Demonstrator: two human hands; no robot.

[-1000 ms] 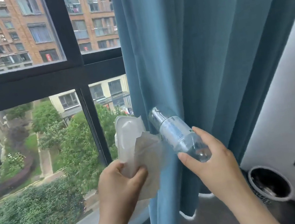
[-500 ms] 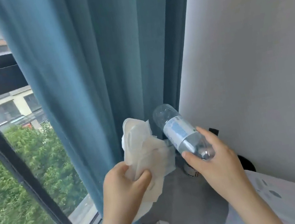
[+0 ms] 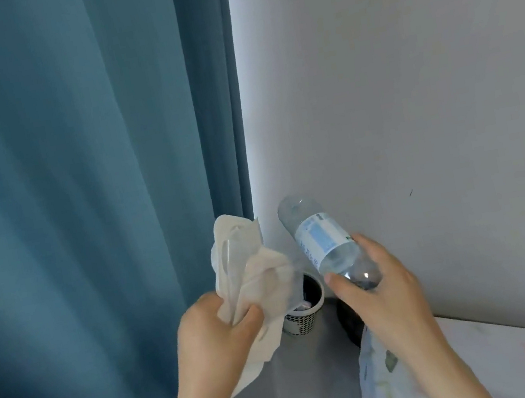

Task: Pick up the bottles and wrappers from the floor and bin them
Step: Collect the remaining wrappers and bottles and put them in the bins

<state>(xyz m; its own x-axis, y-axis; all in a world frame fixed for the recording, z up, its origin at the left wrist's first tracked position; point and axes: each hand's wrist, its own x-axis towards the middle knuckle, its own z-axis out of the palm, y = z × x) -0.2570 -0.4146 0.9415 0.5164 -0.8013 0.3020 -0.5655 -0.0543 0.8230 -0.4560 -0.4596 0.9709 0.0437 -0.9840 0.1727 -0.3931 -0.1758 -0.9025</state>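
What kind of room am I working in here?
Probably a bedroom corner at home: a long blue curtain hangs beside a plain wall, a small waste bin stands on the floor in the corner, and what looks like patterned bedding shows at lower right.

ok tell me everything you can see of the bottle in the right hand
The bottle is clear plastic with a pale blue and white label round its middle. It looks empty, is tilted and points up and away to the left. The right hand grips its near end, thumb and fingers wrapped round. Nothing else touches it; whether it is capped cannot be told.
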